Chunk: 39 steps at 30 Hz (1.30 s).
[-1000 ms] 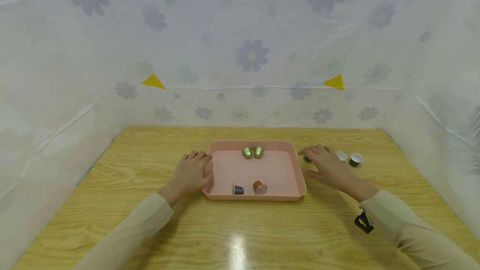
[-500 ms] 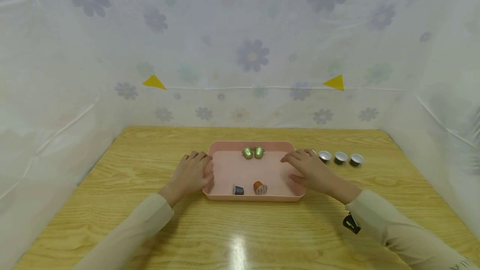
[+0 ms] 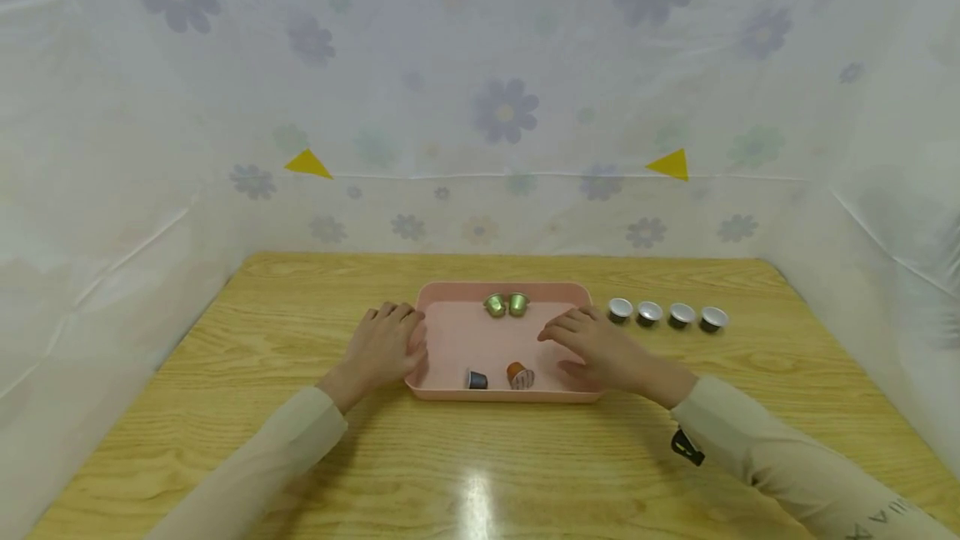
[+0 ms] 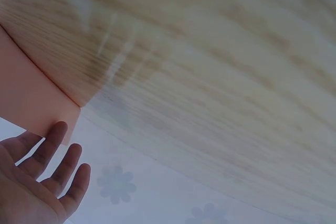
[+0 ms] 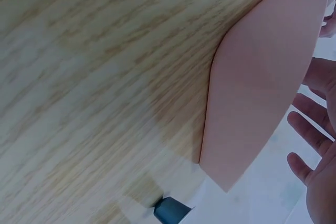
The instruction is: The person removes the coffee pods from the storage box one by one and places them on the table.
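A pink tray (image 3: 480, 336) lies on the table with coffee capsules inside. Two green capsules (image 3: 517, 304) sit side by side at its far wall. Along the near wall are a dark grey-blue capsule (image 3: 477, 379) and an orange capsule (image 3: 519, 375). My left hand (image 3: 381, 346) is at the tray's left rim, fingers loosely extended beside the pink wall in the left wrist view. Over the tray's right side hovers my right hand (image 3: 600, 348), its fingers spread and nothing between them in the right wrist view.
To the right of the tray, several dark capsules with pale lids (image 3: 649, 312) stand in a row on the wooden table (image 3: 420, 465). One dark capsule (image 5: 171, 211) shows in the right wrist view. White flowered sheeting (image 3: 480, 215) encloses the back and sides.
My right hand has moved left from beside the capsule row to over the tray's right side, uncovering the whole row. The left hand and the capsules in the tray have stayed put.
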### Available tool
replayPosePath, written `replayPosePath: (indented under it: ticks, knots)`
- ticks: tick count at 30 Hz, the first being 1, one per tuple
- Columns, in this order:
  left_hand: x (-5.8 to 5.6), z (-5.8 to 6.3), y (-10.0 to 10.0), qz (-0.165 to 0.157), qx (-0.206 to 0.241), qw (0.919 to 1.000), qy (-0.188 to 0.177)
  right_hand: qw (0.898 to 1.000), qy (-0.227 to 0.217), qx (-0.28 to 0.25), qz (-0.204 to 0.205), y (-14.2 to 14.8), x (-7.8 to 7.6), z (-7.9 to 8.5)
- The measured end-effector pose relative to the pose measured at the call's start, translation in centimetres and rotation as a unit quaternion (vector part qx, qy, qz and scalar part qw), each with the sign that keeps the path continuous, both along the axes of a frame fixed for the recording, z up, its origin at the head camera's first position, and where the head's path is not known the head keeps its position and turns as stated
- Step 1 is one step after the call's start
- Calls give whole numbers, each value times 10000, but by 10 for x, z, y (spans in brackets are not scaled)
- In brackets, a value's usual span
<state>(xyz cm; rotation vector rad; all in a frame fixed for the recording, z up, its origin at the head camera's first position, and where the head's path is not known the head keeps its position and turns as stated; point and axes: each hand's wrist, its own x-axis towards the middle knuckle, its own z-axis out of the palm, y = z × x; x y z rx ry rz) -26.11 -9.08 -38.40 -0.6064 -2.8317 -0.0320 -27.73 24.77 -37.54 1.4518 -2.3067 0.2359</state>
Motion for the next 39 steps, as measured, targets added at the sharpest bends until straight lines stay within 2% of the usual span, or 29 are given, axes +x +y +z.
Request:
replayPosePath:
  ticks: [7, 14, 25, 33, 39]
  knots:
    - [0, 0, 0, -16, 32, 10000, 46, 9992, -7, 233, 314, -8, -2, -2]
    - [0, 1, 0, -60, 11, 9999, 113, 9967, -215, 674, 393, -15, -1, -2]
    - [0, 0, 0, -55, 9, 9999, 124, 9936, -219, 925, 610, -26, 0, 1]
    - [0, 0, -1, -44, 19, 9999, 121, 9916, -299, 782, 990, -32, -2, -1]
    - [0, -1, -1, -75, 17, 9999, 121, 9903, -173, 863, 1076, -36, -2, -3]
